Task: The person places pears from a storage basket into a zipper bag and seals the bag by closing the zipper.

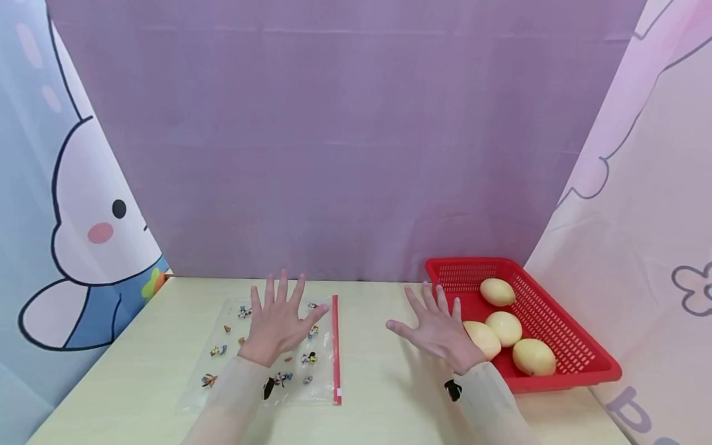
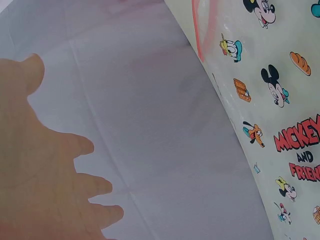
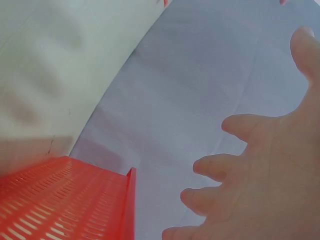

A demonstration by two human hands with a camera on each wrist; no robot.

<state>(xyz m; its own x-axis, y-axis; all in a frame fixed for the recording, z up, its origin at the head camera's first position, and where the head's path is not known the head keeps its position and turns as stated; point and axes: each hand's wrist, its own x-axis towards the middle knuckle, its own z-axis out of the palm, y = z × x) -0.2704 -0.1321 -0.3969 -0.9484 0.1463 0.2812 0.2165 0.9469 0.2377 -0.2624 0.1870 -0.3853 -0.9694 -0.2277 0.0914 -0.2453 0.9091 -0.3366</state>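
Observation:
My left hand [image 1: 278, 329] is held with fingers spread over a clear zip bag [image 1: 322, 395] printed with small cartoon figures; a red zip strip runs along its right side. In the left wrist view the bag [image 2: 270, 160] shows red "Mickey and Friends" lettering, and nothing is in the hand [image 2: 40, 160]. My right hand [image 1: 440, 330], fingers also spread and holding nothing, is at the left side of a red plastic basket [image 1: 578, 334], overlapping its edge in the head view. Several pale yellow, potato-like oval items, one of them a rounded piece [image 1: 534, 357], lie inside the basket.
A pale wooden table [image 1: 372, 383] carries the bag on the left and the basket on the right. Behind it hangs a purple cloth [image 1: 356, 148]. Printed cartoon curtains flank both sides, a blue one [image 1: 33, 185] left and a pink one [image 1: 639, 259] right.

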